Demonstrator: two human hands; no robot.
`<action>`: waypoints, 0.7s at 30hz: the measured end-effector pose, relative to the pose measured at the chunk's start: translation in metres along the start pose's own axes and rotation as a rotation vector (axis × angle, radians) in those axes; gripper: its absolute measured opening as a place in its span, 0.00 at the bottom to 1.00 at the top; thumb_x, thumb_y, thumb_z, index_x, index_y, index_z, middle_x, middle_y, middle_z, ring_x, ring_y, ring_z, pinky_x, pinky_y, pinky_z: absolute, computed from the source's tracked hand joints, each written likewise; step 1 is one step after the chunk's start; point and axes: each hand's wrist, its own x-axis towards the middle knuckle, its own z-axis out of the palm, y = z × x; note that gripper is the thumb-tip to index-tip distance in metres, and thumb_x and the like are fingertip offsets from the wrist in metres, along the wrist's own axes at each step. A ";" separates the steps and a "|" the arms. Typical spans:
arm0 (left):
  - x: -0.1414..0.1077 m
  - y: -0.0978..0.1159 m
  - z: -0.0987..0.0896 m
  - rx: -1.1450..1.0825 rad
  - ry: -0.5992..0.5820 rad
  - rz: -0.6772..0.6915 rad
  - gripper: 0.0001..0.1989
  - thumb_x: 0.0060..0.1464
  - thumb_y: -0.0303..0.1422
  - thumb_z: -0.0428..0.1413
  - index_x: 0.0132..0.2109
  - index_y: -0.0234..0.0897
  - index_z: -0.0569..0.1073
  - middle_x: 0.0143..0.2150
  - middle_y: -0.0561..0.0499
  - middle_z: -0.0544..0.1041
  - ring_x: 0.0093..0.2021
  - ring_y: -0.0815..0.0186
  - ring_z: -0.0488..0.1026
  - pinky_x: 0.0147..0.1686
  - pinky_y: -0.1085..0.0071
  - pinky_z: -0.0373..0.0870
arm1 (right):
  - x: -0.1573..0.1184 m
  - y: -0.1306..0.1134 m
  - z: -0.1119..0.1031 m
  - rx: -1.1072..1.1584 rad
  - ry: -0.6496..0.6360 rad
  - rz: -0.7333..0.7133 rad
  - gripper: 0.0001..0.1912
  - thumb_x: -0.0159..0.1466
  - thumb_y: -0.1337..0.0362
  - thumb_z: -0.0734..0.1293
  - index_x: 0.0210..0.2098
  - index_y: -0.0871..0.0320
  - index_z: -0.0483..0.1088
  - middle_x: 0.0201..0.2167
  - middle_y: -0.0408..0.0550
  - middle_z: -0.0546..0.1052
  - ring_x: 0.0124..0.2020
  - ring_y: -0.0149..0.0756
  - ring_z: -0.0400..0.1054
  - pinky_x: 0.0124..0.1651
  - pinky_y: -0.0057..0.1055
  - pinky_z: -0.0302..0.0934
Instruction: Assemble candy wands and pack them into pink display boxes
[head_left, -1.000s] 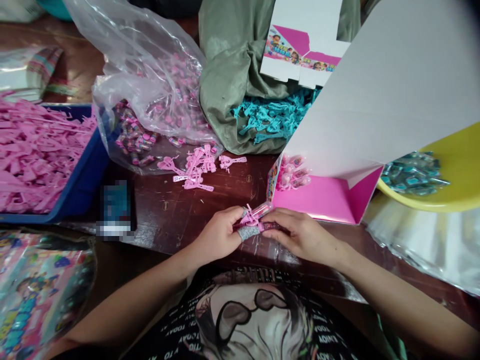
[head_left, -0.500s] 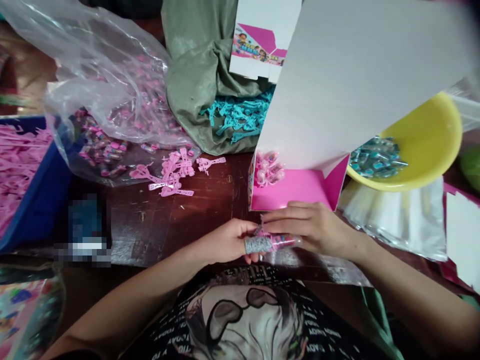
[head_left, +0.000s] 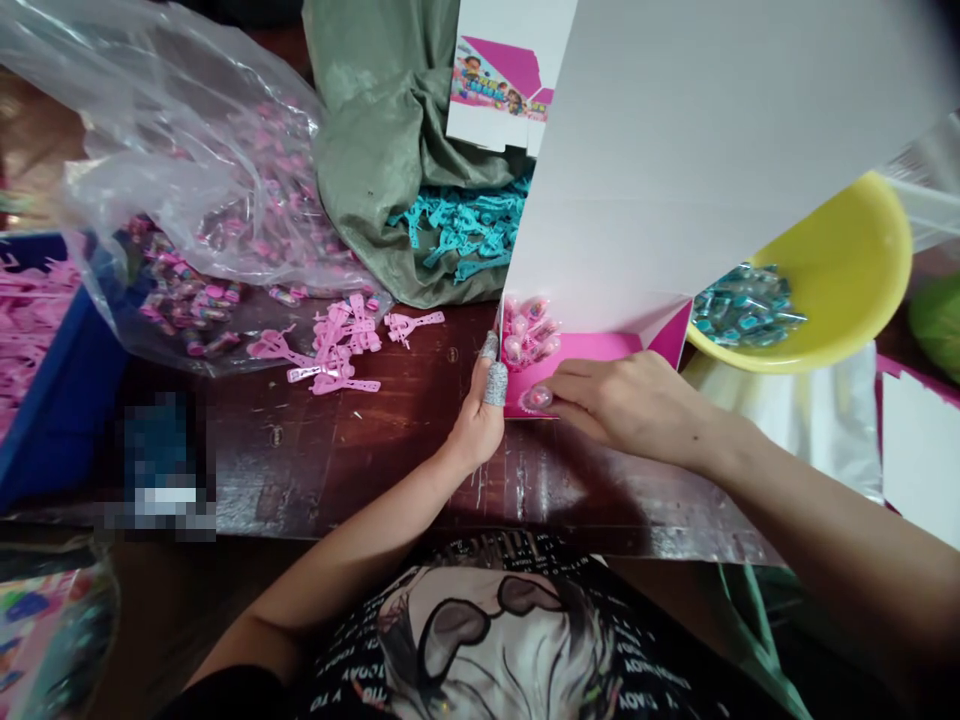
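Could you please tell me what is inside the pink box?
Clear packets of pink items lie heaped at the back of the box; the right hand covers part of one more packet at the front. The raised white lid hides anything behind.

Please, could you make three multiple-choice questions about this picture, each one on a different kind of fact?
1. Where is the right hand?
A) On the green sack
B) At the pink floor of the open box
C) On the blue crate

2. What colour is the bowl that holds the teal packets?
A) Red
B) White
C) Yellow

3. How does the box's large white panel stand?
A) Raised open
B) Folded shut
C) Torn off and lying apart

Answers:
1. B, its fingers touch a small pink packet at the box's front edge.
2. C, yellow shows all around the packets.
3. A, the panel rises high above the pink floor.
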 end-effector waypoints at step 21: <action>-0.003 0.004 -0.017 0.030 -0.065 -0.010 0.25 0.70 0.39 0.44 0.70 0.38 0.57 0.72 0.42 0.59 0.73 0.59 0.55 0.73 0.56 0.48 | 0.003 -0.006 0.014 -0.196 0.140 0.058 0.18 0.73 0.56 0.57 0.40 0.53 0.77 0.45 0.55 0.77 0.34 0.39 0.71 0.19 0.30 0.36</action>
